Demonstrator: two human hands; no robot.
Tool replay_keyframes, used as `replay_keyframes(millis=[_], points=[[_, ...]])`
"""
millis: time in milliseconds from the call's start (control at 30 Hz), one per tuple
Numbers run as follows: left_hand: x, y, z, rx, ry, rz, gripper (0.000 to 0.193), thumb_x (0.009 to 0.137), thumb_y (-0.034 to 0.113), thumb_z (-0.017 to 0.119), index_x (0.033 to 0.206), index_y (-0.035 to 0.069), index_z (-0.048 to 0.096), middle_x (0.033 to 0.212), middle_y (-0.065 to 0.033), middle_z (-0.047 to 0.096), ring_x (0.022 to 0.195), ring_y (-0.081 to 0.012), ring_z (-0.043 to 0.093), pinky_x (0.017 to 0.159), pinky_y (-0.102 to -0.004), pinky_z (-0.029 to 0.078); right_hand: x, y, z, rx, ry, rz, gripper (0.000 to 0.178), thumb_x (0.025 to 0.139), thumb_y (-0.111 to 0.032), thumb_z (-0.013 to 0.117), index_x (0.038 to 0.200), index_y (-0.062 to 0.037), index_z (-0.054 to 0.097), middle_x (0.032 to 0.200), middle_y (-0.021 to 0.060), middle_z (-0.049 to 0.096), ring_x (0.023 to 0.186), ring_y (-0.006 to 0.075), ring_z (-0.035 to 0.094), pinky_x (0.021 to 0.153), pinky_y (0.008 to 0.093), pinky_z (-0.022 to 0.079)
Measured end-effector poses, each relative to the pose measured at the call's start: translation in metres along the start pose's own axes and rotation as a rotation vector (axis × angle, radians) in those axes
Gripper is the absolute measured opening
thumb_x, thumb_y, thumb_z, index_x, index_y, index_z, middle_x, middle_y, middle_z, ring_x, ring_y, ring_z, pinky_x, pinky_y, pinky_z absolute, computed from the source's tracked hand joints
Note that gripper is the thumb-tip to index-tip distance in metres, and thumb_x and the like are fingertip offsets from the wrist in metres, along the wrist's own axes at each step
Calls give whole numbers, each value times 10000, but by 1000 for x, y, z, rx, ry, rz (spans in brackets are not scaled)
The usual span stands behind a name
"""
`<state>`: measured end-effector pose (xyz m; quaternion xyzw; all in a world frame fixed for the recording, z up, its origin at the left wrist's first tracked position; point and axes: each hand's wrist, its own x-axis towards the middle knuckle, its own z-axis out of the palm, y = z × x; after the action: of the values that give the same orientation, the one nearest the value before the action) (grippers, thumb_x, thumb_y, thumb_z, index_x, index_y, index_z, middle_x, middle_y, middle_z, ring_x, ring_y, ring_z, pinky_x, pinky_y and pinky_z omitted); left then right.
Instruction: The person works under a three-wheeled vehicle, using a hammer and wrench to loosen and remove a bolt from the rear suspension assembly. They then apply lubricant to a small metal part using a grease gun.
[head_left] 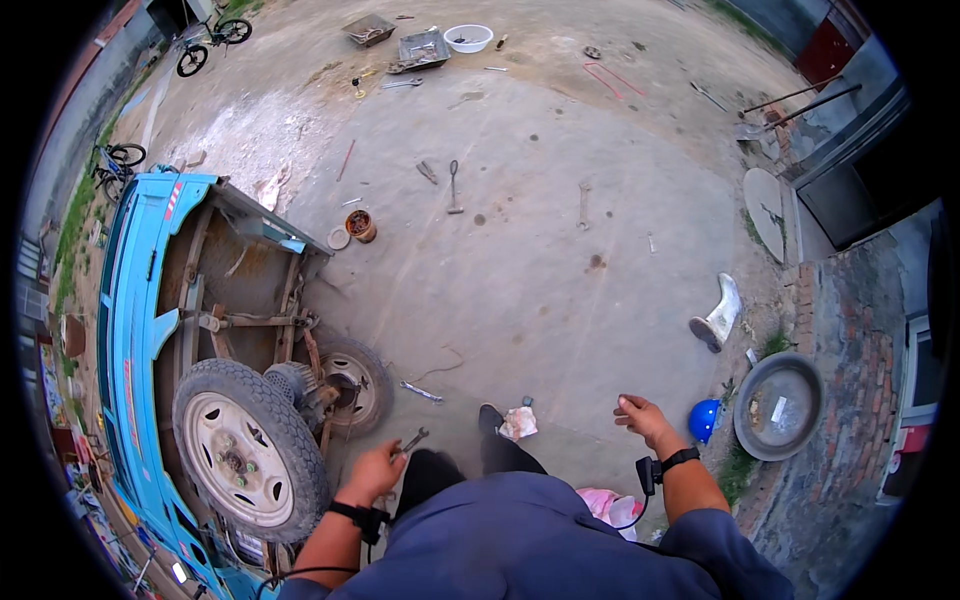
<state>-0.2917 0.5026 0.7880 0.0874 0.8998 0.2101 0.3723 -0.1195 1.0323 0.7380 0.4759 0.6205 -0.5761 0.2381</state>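
L hand (372,472): fingers clamped on a small metal tool (411,441), prob. pliers, hard to tell at this size.
Tool pos: stuck out up-right from the fist, just beside the small wheel (354,381).
R hand (643,418): held nothing, fingers loosely curled, in the air over the concrete ground (520,270).
Nearby: big tyre (246,449) on the tipped blue cart (135,330), left of L hand.
Further out: blue helmet (704,420) & metal basin (779,405) right of R hand; white boot (719,316) beyond.

Outdoor yard, daylight. Bare concrete floor (520,260), dusty and stained. Brick wall (850,340) on right, dark doorway (860,190) beyond it. Grass strip (80,210) along left edge. Red door (825,50) top right.
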Motion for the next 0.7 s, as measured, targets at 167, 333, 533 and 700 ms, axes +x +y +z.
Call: replay_keyframes(millis=[167, 333, 533, 700], points=[[63, 52, -42, 43, 22, 102, 432, 924, 317, 617, 1270, 59, 627, 1107, -163, 724, 1031, -346, 684, 909, -442, 532, 8, -55, -33, 61, 40, -103, 654, 952, -480, 631, 1446, -72, 500, 1229, 110, 670, 1053, 207, 659, 883, 342, 473], [139, 87, -73, 68, -46, 100, 445, 927, 307, 617, 1274, 29, 618, 1141, -192, 708, 1074, -360, 667, 934, -431, 522, 23, -124, -55, 64, 64, -207, 633, 955, -423, 647, 1439, -39, 505, 1195, 115, 681, 1029, 202, 666, 872, 333, 485], [250, 107, -107, 47, -109, 79, 446, 929, 321, 605, 1270, 33, 623, 1121, -183, 715, 1073, -357, 666, 932, -434, 521, 68, -222, -101, 61, 161, -182, 615, 955, -409, 651, 1429, -41, 518, 1182, 105, 690, 1028, 197, 670, 862, 334, 487], [336, 141, -165, 39, -143, 16, 446, 931, 335, 599, 1269, 47, 627, 1111, -171, 721, 1062, -354, 669, 930, -436, 522, 123, -306, -121, -11, 181, -10, 598, 962, -413, 635, 1421, -45, 527, 1195, 99, 687, 1041, 204, 671, 870, 349, 492]])
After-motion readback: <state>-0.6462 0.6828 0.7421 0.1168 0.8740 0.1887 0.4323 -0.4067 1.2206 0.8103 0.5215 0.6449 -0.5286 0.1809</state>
